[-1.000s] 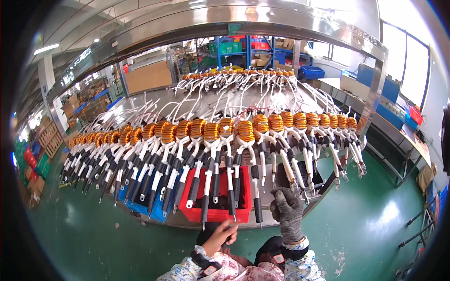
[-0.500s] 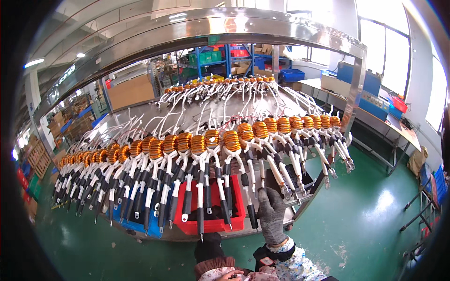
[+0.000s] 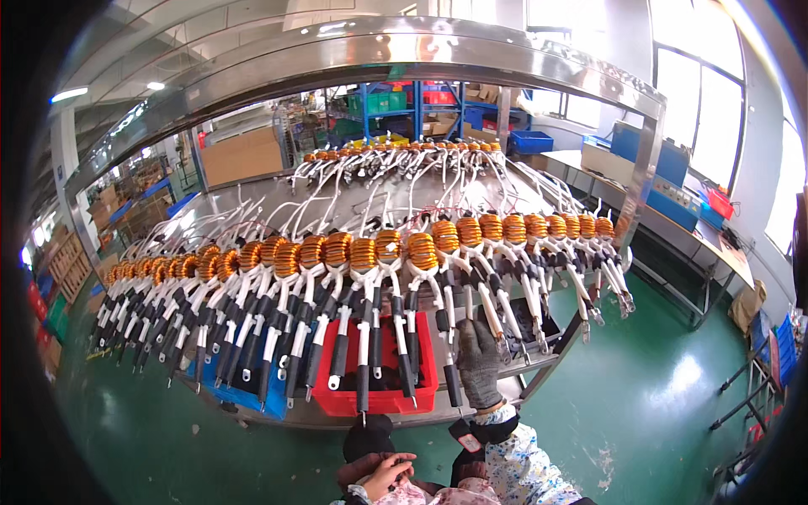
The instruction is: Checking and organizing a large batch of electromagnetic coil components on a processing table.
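Observation:
My right hand [image 3: 480, 366], in a grey knitted glove, is closed around a white cable lead hanging from one of the copper-wound ring coils [image 3: 422, 251]; the fingers hide the lead's lower end. Beside it hangs a lead with a black sleeve [image 3: 453, 385]. My left hand [image 3: 388, 474], with bare fingers, is low near my body, its fingers curled together; whatever they may pinch is too small to make out. Several such coils line the front edge of a metal rack, their white leads hanging down with black sleeves and metal lugs.
Below the leads are a red bin [image 3: 427, 396] with dark contents, a blue bin [image 3: 240, 397] and a dark tray [image 3: 539, 324]. The rack's steel frame [image 3: 379, 49] arches overhead. A second coil row [image 3: 404, 151] lies behind. A workbench [image 3: 665, 215] stands right.
My right hand has risen slightly along the lead and shifted left. My left hand has come further into view at the bottom. The view has shifted a little.

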### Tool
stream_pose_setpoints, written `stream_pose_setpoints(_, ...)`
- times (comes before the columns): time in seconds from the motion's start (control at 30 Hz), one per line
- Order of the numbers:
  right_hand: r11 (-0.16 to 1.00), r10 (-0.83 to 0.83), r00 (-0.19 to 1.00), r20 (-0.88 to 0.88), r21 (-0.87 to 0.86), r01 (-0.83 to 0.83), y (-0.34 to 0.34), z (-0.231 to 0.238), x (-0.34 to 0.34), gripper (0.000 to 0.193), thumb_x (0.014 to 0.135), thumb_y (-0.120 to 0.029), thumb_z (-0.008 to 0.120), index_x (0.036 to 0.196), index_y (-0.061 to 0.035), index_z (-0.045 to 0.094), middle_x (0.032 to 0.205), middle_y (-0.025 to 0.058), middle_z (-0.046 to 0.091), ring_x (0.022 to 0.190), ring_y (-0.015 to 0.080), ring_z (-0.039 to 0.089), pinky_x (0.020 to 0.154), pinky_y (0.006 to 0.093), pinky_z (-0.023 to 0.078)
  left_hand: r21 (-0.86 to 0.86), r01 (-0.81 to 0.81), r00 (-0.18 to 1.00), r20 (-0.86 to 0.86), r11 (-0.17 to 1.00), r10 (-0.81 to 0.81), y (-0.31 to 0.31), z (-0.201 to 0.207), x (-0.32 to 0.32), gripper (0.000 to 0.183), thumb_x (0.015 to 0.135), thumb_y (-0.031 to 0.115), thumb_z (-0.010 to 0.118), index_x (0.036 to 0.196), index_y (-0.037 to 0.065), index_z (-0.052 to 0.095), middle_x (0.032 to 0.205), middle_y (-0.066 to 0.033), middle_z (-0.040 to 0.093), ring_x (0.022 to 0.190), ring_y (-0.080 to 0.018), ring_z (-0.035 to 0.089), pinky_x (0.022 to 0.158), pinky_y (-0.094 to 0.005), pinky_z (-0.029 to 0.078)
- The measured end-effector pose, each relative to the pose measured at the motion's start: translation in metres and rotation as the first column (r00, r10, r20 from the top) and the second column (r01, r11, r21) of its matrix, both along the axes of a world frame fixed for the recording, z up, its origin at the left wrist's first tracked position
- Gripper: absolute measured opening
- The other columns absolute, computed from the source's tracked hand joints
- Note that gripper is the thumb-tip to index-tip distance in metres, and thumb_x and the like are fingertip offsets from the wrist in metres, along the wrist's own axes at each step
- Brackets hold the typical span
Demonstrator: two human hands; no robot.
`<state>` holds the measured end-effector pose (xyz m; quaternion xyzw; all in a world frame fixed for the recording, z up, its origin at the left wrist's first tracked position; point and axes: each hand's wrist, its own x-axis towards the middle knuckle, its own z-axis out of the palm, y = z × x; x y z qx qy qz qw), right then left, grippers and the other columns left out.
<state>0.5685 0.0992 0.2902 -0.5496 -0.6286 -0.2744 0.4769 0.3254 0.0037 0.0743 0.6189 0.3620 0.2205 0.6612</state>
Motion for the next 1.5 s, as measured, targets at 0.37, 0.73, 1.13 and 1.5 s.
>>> stream_pose_setpoints(0.37, 0.558, 0.197, -0.313, -0.929, 0.369, -0.743, -0.029, 0.034, 0.010, 0.021, 0.088, -0.016, 0.046, 0.098, 0.0013, 0.052, 0.067, 0.0055, 0.047, 0.054, 0.0163, 0.043, 0.049, 0.0280, 0.036, -0.706, -0.073, 0.981, -0.179, 0.704, -0.078, 0.003, 0.075, 0.006, 0.032, 0.093, 0.019, 0.031, 0.118, 0.003, 0.045, 0.101, -0.0089, 0.055, 0.073, -0.0146, 0.056, 0.074, -0.0253, 0.046)
stream_pose_setpoints(0.73, 0.782, 0.050, 0.457, -0.888, -0.250, -0.571, -0.036, 0.047, 0.004, 0.026, 0.086, -0.021, 0.054, 0.100, 0.0005, 0.052, 0.074, 0.0037, 0.053, 0.056, 0.0107, 0.050, 0.047, 0.0249, 0.041, -0.546, -0.158, 0.912, 0.239, 0.823, 0.334, -0.019, 0.027, 0.011, 0.026, 0.090, 0.015, 0.046, 0.113, 0.003, 0.044, 0.078, -0.0073, 0.053, 0.051, -0.0095, 0.046, 0.042, -0.0197, 0.034)
stream_pose_setpoints(1.13, 0.191, -0.001, -0.841, -0.541, 0.825, -0.531, -0.015, 0.040, 0.007, 0.024, 0.091, -0.029, 0.043, 0.083, -0.0071, 0.047, 0.051, -0.0052, 0.032, 0.037, 0.0050, 0.026, 0.034, 0.0198, 0.026, -0.465, -0.232, 0.927, 0.161, 0.854, 0.340, -0.027, 0.029, 0.009, 0.026, 0.089, 0.014, 0.045, 0.113, 0.004, 0.047, 0.089, -0.0048, 0.053, 0.060, -0.0083, 0.049, 0.049, -0.0196, 0.037)
stream_pose_setpoints(1.5, 0.293, -0.190, -0.980, -0.066, 0.948, -0.121, -0.014, 0.045, 0.003, 0.030, 0.091, -0.034, 0.043, 0.086, -0.0057, 0.048, 0.055, -0.0061, 0.028, 0.042, 0.0051, 0.024, 0.036, 0.0213, 0.020, -0.493, -0.184, 0.913, 0.235, 0.850, 0.334, -0.021, 0.010, 0.013, 0.028, 0.089, 0.015, 0.046, 0.114, 0.003, 0.046, 0.078, -0.0077, 0.054, 0.051, -0.0090, 0.047, 0.039, -0.0196, 0.033)
